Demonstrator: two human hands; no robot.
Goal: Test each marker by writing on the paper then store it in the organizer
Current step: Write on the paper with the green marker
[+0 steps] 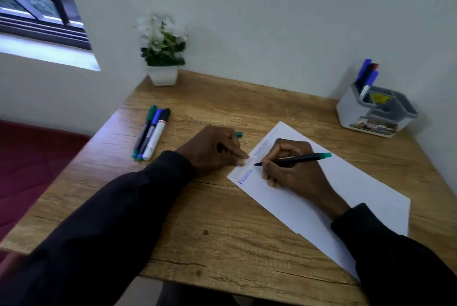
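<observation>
One marker (294,158) with a black body and a green end is in the right hand (296,174). The fingers (284,147) of that hand are curled round it and pinch it near the tip. The dark tip points left and is down on the paper (358,189), close to its left edge. The white paper lies slanted on the right part of the surface (210,226). A blue word (244,176) is written near its left corner. Fainter writing farther up is too blurred to read.

The left hand (210,150) rests just left of the paper. Its first finger (241,153) is stretched out and presses on the paper's edge. Its other fingers are curled round a small green cap (239,134), which sticks out on the far side of the hand.

On the left of the surface lie three more markers (152,132), side by side and well apart from the paper.

The organizer (376,118) is a white and grey box at the far right, by the wall. Some blue and red markers (368,73) stand in its far left part.

A pot of white flowers (163,58) stands at the far left corner. A window (37,9) is up on the left. Both arms wear dark sleeves (111,219).
</observation>
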